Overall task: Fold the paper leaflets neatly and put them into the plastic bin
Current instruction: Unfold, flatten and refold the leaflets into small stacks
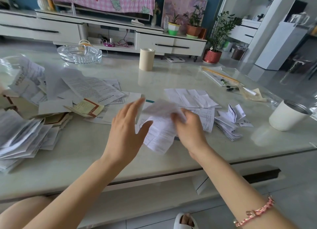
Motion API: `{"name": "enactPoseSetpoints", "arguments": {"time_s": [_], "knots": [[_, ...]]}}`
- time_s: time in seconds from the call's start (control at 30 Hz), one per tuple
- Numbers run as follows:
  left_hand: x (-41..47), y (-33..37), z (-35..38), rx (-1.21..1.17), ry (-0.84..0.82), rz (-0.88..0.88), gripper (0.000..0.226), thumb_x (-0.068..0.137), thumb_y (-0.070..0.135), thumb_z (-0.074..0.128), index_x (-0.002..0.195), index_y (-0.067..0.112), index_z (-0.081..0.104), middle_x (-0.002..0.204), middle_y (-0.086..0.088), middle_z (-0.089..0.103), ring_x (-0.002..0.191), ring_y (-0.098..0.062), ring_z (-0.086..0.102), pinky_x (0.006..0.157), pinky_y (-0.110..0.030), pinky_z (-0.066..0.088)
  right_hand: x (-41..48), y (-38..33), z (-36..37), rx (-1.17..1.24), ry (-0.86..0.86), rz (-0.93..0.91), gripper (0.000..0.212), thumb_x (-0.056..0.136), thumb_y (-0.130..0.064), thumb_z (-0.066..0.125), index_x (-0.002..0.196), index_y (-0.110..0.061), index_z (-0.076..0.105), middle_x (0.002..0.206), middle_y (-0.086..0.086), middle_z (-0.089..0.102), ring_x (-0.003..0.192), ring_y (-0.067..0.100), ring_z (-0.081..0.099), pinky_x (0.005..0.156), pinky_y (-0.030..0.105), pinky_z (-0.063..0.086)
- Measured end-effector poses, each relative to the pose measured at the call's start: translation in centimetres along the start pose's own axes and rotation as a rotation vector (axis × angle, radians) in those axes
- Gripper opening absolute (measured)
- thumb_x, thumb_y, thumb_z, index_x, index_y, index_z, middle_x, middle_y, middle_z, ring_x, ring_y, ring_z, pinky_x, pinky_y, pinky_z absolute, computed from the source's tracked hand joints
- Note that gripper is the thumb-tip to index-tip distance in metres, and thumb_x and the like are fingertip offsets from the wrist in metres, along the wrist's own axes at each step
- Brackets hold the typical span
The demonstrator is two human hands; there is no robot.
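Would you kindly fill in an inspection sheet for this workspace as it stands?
Surface: glossy pale table, mostly under paper.
Job's things: leaflet between the hands; loose leaflets heaped left; folded stack right; bin not clearly seen.
Clutter: glass ashtray, tape roll, white cup.
Grips: left hand open beside the leaflet; right hand pinches it.
Cables: tangled cables on the TV stand shelf.
Surroundings: potted plants beyond the table.

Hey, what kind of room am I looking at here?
Most likely a home living room: a low coffee table strewn with leaflets, a white TV cabinet carrying a cloth-covered television, and potted plants beside it.
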State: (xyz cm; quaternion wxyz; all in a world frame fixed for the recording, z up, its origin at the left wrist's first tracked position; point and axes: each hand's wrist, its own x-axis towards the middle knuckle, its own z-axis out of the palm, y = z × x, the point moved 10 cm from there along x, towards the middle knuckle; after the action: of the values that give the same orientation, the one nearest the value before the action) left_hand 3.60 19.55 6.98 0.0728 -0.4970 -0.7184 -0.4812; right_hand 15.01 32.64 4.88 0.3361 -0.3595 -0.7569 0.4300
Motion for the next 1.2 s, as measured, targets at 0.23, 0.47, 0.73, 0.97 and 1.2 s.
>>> {"name": "enactPoseSetpoints", "arguments": {"time_s": [0.23, 0.47, 0.73, 0.97, 1.2], "knots": [[-0.4, -3.5, 0.6, -0.412, -0.034, -0.415, 0.062, 0.085, 0.034, 0.062, 0.139, 0.019, 0.037, 0.137, 0.004, 0.044, 0.121, -0.009, 0.046, 0.098, -0.027, 0.038, 0.3, -0.1, -3.9, 0.372, 0.179, 0.121, 0.022, 0.088, -0.002, 0.053, 0.083, -0.017, 0.066, 0.087, 0.003, 0.068, 0.089, 0.029, 0.066, 0.083, 0.047, 0.053], [-2.3, -3.3, 5.6, -1.039, -0.335, -0.777, 0.063, 0.073, 0.046, 0.064, 0.123, 0.009, 0.054, 0.104, -0.010, 0.069, 0.094, -0.023, 0.068, 0.090, -0.040, 0.053, -0.8, 0.6, -3.3, 0.709, 0.129, 0.246, 0.024, 0.089, 0.002, 0.054, 0.096, -0.016, 0.067, 0.093, 0.001, 0.071, 0.084, 0.017, 0.067, 0.065, 0.030, 0.056], [-2.8, 1.0, 6.7, -1.296, -0.611, -0.663, 0.061, 0.089, 0.051, 0.048, 0.136, 0.012, 0.046, 0.131, -0.011, 0.057, 0.120, -0.028, 0.055, 0.099, -0.041, 0.046, -2.9, -3.2, -0.5, 0.096, 0.012, -0.166, 0.057, 0.078, 0.020, 0.037, 0.090, -0.025, 0.070, 0.130, -0.012, 0.049, 0.120, -0.011, 0.041, 0.106, 0.011, 0.031], [-2.6, -3.0, 4.8, -1.015, -0.347, -0.802, 0.014, 0.093, 0.012, 0.050, 0.098, 0.014, 0.063, 0.080, 0.000, 0.074, 0.073, -0.012, 0.069, 0.064, -0.022, 0.057, -2.0, -0.5, 1.4, 0.544, -0.342, 0.282, 0.056, 0.057, -0.009, 0.053, 0.112, -0.019, 0.061, 0.116, 0.003, 0.061, 0.100, 0.015, 0.061, 0.083, 0.029, 0.048], [-3.4, -1.7, 5.5, -0.938, -0.492, -0.796, 0.017, 0.090, 0.016, 0.056, 0.104, 0.010, 0.063, 0.091, -0.005, 0.073, 0.087, -0.020, 0.068, 0.077, -0.031, 0.054, -2.1, 1.4, 1.1, 0.531, -0.352, 0.370, 0.050, 0.077, -0.002, 0.066, 0.124, -0.015, 0.053, 0.115, 0.012, 0.064, 0.092, 0.019, 0.064, 0.080, 0.028, 0.050]]}}
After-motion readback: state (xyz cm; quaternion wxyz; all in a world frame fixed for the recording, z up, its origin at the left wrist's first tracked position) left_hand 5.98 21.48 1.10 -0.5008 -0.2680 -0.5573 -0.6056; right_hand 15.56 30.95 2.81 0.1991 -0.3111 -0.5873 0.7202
